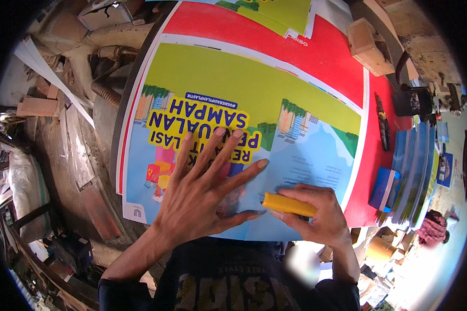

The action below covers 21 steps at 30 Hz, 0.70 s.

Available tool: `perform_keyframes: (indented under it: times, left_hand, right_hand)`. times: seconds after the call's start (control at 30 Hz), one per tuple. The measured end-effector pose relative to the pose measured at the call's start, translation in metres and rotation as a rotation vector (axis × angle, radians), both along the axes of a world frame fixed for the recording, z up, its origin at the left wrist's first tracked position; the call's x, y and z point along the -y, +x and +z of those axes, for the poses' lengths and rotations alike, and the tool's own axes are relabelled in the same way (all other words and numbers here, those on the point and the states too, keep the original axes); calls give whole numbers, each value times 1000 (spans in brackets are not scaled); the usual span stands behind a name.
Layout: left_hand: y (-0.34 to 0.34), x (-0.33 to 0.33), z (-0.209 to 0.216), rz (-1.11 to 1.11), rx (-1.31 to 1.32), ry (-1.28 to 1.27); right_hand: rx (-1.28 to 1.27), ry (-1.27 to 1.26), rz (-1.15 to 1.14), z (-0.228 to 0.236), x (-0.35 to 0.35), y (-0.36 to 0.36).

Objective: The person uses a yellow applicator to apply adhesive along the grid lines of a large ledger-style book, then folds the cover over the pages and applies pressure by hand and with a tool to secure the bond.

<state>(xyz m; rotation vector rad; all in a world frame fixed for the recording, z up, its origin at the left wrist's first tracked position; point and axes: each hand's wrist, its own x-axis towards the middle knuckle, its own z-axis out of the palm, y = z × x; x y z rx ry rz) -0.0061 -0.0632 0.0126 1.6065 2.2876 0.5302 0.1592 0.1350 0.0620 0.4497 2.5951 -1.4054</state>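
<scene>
A printed cover sheet (213, 67) in green and blue lies open and upside down to me, with a fold line running down its middle. My left hand (200, 184) is spread flat on the sheet, left of that fold, pressing on it with fingers apart and holding nothing. Around a yellow stapler-like tool (290, 205) the fingers of my right hand (321, 212) are closed. Its front end rests at or just above the fold near the sheet's near edge. The tool's underside is hidden by my fingers, so I cannot tell its exact kind.
Red board (342, 46) lies under the sheet, with another printed sheet (280, 15) at the far side. On the right are pliers (382, 122), a blue box (381, 189), stacked booklets (412, 171) and a wooden block (368, 46). Wood scraps (39, 106) lie at left.
</scene>
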Motion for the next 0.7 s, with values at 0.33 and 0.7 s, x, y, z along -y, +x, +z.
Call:
perform_keyframes:
  times: [0.33,0.7]
  left_hand:
    - [5,-9,3,-28,52,25]
    - [-45,-50,-1,72,57,368]
  right_hand:
    - [-85,940,-704,-27,-116,129]
    - [-110,1250,-722,-35,-244,58]
